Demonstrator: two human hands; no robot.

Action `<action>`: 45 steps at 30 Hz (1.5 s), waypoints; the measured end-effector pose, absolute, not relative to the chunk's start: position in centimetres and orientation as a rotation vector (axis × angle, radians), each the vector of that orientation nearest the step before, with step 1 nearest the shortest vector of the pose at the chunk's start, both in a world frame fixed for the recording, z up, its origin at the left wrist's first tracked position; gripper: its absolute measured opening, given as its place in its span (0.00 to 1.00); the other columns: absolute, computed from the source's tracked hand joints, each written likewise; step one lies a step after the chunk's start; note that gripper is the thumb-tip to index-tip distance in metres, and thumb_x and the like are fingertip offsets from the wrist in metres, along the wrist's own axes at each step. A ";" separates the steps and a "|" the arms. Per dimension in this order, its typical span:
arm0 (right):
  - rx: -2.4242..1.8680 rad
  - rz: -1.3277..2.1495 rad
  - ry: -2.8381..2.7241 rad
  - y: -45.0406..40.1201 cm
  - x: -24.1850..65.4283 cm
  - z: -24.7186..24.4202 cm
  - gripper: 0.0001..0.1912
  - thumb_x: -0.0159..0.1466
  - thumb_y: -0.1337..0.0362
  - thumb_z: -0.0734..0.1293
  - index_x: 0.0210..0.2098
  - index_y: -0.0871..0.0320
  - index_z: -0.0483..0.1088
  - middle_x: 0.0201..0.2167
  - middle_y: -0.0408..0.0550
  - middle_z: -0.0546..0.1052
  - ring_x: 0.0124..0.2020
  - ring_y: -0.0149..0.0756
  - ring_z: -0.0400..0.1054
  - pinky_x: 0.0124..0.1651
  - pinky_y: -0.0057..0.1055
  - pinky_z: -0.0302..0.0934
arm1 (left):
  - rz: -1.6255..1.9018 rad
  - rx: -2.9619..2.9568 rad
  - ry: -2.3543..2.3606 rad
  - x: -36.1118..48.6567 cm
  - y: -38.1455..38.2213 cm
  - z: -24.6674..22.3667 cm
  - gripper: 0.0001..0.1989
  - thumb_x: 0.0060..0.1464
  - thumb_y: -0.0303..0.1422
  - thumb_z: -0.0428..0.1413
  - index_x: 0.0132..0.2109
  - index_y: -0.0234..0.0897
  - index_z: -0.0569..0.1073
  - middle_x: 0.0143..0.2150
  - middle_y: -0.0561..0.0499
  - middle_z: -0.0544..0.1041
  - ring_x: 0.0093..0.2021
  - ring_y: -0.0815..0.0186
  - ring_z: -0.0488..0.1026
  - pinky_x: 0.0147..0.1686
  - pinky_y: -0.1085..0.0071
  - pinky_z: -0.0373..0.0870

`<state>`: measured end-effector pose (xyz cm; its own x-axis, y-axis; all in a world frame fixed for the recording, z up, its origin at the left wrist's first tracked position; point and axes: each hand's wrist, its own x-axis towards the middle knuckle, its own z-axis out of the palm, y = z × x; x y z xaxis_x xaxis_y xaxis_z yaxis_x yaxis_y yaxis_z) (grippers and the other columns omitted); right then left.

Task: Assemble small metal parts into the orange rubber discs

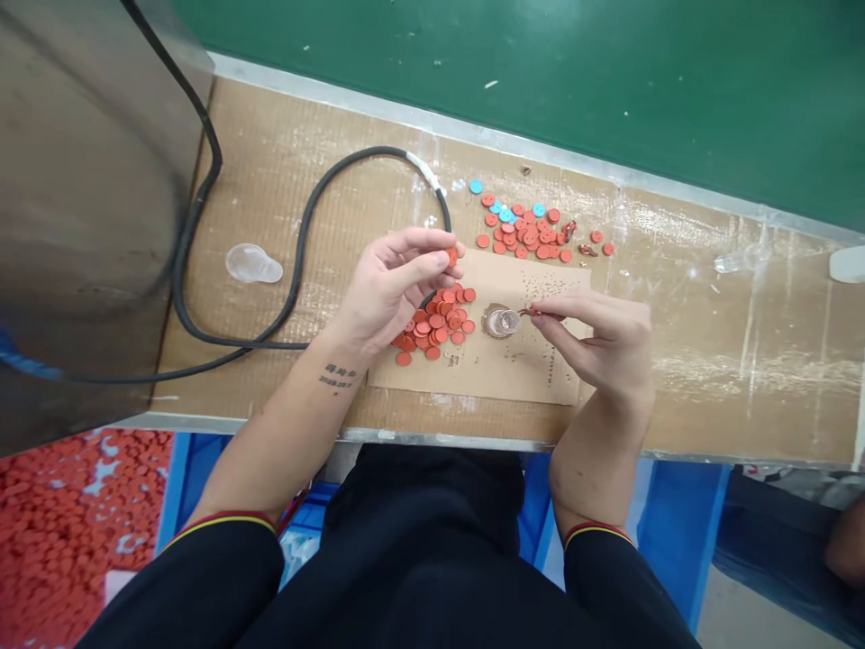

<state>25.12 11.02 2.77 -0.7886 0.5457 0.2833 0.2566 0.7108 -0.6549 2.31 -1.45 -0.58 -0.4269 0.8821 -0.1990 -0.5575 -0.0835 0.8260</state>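
Two hands pinching, fingers closed.
I log left hand [388, 293] gripping red button [452, 257] at 2 o'clock, right hand [595, 338] gripping copper piece [531, 311] at 9 o'clock.

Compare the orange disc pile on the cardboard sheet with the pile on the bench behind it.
The pile on the cardboard sheet lies beside the left hand; the bench pile sits farther from it, on the tan bench top. The bench pile has blue discs among it; the cardboard pile shows only orange. Both are loose, flat, round discs.
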 end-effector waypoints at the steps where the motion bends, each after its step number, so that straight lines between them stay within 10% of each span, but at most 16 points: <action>1: -0.603 0.854 -2.463 10.9 25.1 2.8 0.06 0.66 0.64 0.73 0.35 0.44 0.82 0.34 0.39 0.87 0.33 0.39 0.82 0.36 0.37 0.77 | 1.728 0.447 1.103 2.3 -1.5 -0.6 0.09 0.51 0.30 0.72 0.37 0.37 0.81 0.38 0.52 0.83 0.35 0.68 0.82 0.37 0.73 0.82; 45: -0.397 0.672 -2.638 10.9 24.9 2.6 0.10 0.66 0.71 0.72 0.37 0.46 0.79 0.30 0.39 0.85 0.29 0.36 0.79 0.31 0.33 0.72 | 1.686 0.445 1.197 2.6 -1.3 -0.6 0.06 0.54 0.25 0.69 0.36 0.36 0.79 0.36 0.53 0.82 0.37 0.67 0.83 0.40 0.72 0.84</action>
